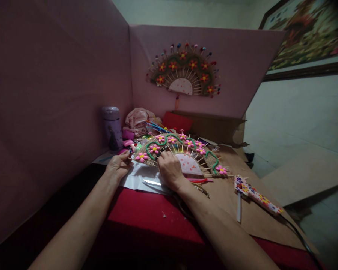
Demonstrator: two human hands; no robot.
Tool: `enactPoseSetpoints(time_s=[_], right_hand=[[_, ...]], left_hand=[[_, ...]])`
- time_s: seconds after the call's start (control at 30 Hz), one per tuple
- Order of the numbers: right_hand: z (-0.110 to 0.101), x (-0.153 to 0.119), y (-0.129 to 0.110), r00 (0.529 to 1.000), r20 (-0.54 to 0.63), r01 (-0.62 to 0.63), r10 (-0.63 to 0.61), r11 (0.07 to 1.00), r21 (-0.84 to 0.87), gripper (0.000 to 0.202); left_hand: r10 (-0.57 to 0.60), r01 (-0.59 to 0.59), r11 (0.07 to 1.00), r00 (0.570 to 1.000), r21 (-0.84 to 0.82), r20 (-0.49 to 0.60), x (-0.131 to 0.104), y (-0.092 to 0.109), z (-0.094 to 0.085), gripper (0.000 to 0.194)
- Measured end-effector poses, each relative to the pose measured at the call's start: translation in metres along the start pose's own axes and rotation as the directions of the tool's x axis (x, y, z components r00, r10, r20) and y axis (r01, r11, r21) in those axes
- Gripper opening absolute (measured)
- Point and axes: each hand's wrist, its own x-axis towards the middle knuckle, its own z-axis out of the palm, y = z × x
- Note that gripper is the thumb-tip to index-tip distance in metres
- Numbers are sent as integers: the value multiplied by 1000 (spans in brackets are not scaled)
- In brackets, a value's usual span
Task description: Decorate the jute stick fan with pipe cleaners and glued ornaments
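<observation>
A half-round craft fan (191, 144) of thin sticks and twine stands tilted in front of me, decorated with pink flowers, a wavy green cord and a white half-circle with red dots. My left hand (119, 165) pinches its left end, where a stick pokes out. A small dark spot shows at those fingertips; I cannot make out what it is. Closed at the inner edge of the twine band, my right hand (169, 169) grips the fan near the sticks, its fingertips hidden. Scissors (152, 183) lie below that hand, partly covered by the wrist.
A flowered glue gun (256, 195) rests on brown cardboard (259, 221) at right, its cord trailing off. Behind the fan are a purple bottle (112, 129), crumpled pink cloth (141, 119) and a red sheet (177, 122). A similar fan (183, 69) hangs on the pink panel.
</observation>
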Motion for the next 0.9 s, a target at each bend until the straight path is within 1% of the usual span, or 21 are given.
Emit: enactPoseSetpoints(time_s=[0.6, 0.9], right_hand=[[0, 0, 1, 1000, -19, 14, -14, 1000, -2, 18], [0, 0, 0, 1000, -26, 8, -8, 1000, -3, 17]], left_hand=[[5, -5, 1000, 1000, -4, -12, 1, -1, 0, 20], [8, -8, 1000, 1000, -7, -1, 0, 0, 0, 20]])
